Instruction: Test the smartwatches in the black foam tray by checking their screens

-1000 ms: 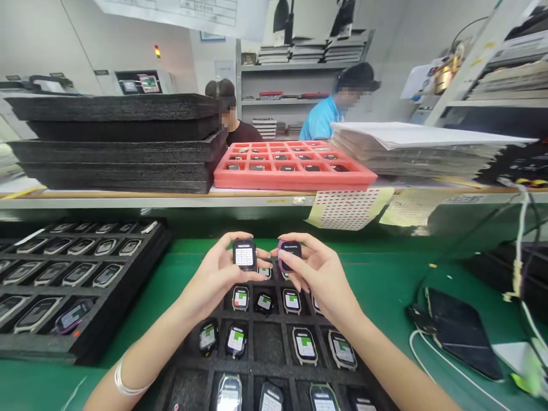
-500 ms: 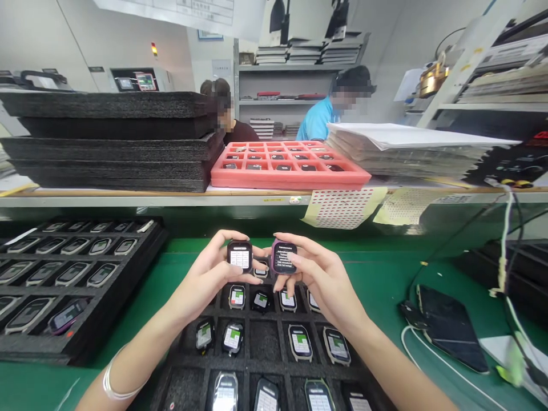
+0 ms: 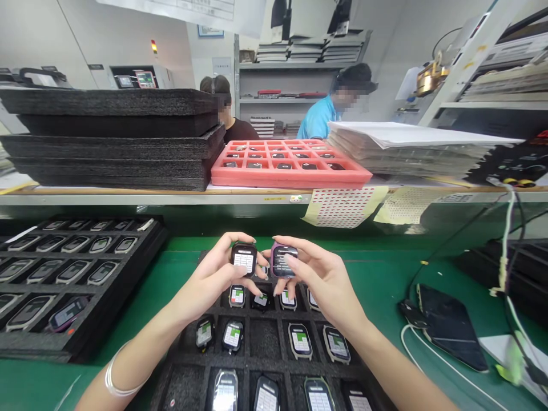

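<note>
My left hand [image 3: 218, 271] is closed on a dark smartwatch [image 3: 244, 254] whose lit screen shows a white grid, with my thumb over its lower part. Beside it, a purple-edged smartwatch [image 3: 279, 264] with lines of white text on a black screen is gripped by my right hand [image 3: 317, 268]; the right thumb rests on its display. Both watches are held up, a small gap apart, above a black foam tray [image 3: 264, 338]. Watches with lit white and green screens lie in many of its compartments; my hands and forearms hide some of the tray.
Another black foam tray of watches [image 3: 75, 337] stands at the left. A phone [image 3: 451, 325] and white cable lie at the right. On the shelf ahead are stacked black foam [image 3: 111, 160], a pink tray [image 3: 291, 181] and a paper stack [image 3: 411, 148]. Two people are beyond.
My left hand and its watch have shifted slightly right, towards the other watch. My right thumb has moved a little up and left on the purple-edged watch's screen.
</note>
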### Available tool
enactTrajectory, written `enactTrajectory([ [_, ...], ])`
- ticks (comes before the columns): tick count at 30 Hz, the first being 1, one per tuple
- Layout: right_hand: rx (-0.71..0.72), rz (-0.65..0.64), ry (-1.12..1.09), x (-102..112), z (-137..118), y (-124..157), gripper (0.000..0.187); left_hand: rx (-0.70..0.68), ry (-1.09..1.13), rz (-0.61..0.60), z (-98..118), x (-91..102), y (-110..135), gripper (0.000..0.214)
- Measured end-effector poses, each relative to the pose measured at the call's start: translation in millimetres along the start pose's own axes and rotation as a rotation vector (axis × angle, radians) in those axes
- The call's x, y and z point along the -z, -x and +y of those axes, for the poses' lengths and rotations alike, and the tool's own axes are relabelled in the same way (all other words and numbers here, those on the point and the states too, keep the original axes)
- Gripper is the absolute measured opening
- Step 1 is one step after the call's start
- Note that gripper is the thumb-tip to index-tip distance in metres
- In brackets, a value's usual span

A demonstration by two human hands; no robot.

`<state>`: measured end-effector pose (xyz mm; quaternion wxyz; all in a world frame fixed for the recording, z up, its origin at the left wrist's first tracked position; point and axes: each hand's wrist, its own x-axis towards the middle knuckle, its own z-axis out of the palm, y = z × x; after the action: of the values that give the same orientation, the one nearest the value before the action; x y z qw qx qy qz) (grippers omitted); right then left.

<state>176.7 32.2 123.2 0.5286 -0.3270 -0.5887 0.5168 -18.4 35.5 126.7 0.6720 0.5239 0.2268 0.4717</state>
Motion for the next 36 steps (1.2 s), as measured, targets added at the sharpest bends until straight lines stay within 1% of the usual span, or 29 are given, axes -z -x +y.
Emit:
enactTrajectory([
  [5,-0.006,-0.065,-0.074,3.8,-1.5,-0.6,0.03,-0.002,-0.002,-0.016,-1.9,0.4,0.3,0.032],
  [10,0.027,-0.004,-0.027,2.6,-0.1,-0.8,0.026,-0.003,-0.028,-0.055,-5.5,2.9,-1.3,0.03],
  [14,0.051,0.04,0.031,2.5,2.5,-1.2,0.02,-0.004,-0.065,-0.043,-4.6,-0.5,-0.8,0.023],
  [19,0.042,-0.013,-0.002,3.7,1.5,0.3,0.022,-0.037,-0.152,-0.004,-2.1,-6.1,0.1,0.019],
  [24,0.045,-0.07,-0.057,1.8,-2.2,4.2,0.029,-0.059,-0.169,0.019,-3.9,-2.8,-0.4,0.018],
  [26,0.053,-0.068,-0.055,1.0,-2.9,5.1,0.031,-0.06,-0.115,-0.017,-5.4,0.0,0.1,0.02],
  [29,0.06,-0.05,-0.033,0.2,-2.5,5.0,0.031,-0.053,-0.035,-0.091,-6.7,3.4,1.8,0.028],
  [33,0.068,-0.014,0.012,-2.1,-3.6,4.8,0.027,-0.022,-0.019,-0.151,-4.9,3.0,4.3,0.037],
  [36,0.074,0.035,0.051,-5.0,-11.9,12.0,0.023,-0.02,-0.013,-0.183,-1.4,-0.4,6.4,0.037],
])
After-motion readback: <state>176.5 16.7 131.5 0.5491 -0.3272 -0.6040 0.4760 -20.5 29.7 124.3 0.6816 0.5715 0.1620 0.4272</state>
